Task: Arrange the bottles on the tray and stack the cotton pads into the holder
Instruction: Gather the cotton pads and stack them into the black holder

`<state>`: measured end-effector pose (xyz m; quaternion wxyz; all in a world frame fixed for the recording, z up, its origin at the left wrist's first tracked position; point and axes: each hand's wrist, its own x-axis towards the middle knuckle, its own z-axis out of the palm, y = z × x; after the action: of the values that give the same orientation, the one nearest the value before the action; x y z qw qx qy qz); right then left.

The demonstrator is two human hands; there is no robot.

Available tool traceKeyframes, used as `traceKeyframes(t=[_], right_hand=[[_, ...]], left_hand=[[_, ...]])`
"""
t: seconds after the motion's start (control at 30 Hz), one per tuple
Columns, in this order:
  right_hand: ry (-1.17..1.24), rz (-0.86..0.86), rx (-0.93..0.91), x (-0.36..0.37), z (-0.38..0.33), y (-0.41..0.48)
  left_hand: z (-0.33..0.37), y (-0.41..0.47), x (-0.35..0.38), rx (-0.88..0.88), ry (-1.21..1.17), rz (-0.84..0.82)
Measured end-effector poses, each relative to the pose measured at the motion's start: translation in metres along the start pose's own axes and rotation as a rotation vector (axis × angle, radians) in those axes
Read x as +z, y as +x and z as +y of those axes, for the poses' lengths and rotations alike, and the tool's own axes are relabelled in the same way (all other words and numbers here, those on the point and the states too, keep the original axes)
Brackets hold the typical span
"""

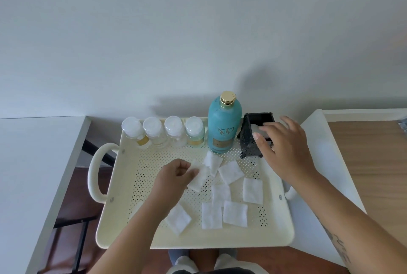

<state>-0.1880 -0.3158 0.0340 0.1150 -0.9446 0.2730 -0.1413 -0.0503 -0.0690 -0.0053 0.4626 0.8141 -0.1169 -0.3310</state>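
Note:
A cream perforated tray (123,187) holds several small clear bottles with white caps (152,131) in a row along its back edge, and a tall teal bottle (222,123) with a gold cap beside them. A black ornate holder (253,137) stands at the back right of the tray. My right hand (284,148) reaches over the holder's mouth, its fingertips on a white cotton pad (258,129) at the opening. My left hand (176,176) pinches another cotton pad (201,176) near the tray's middle. Several square pads (234,213) lie loose on the tray.
The tray has looped handles (94,172) on both sides and bridges a gap between a white table (28,163) at left and a white-edged wooden table (365,163) at right. A plain wall rises behind. My knees show below the tray.

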Motion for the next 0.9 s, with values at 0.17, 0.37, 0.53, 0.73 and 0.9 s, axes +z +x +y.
traceKeyframes(t=[0.17,0.37,0.53,0.73,0.9], right_hand=[[0.265,0.242,0.007,-0.013,-0.027,-0.029],[1.095,-0.32,0.461,-0.016,-0.073,-0.05],[1.163,-0.338,0.457,-0.013,-0.071,-0.05],[0.904,-0.117,0.462,-0.021,-0.042,-0.018],[0.525,0.058,0.314,-0.026,-0.01,0.015]], left_hand=[[0.03,-0.011,0.004,0.007,-0.339,-0.072],[0.058,-0.023,0.022,-0.063,-0.717,-0.287],[0.062,-0.026,0.029,-0.069,-0.694,-0.314],[0.038,-0.021,0.008,-0.08,-0.447,-0.102],[-0.01,-0.017,-0.026,-0.177,-0.252,0.117]])
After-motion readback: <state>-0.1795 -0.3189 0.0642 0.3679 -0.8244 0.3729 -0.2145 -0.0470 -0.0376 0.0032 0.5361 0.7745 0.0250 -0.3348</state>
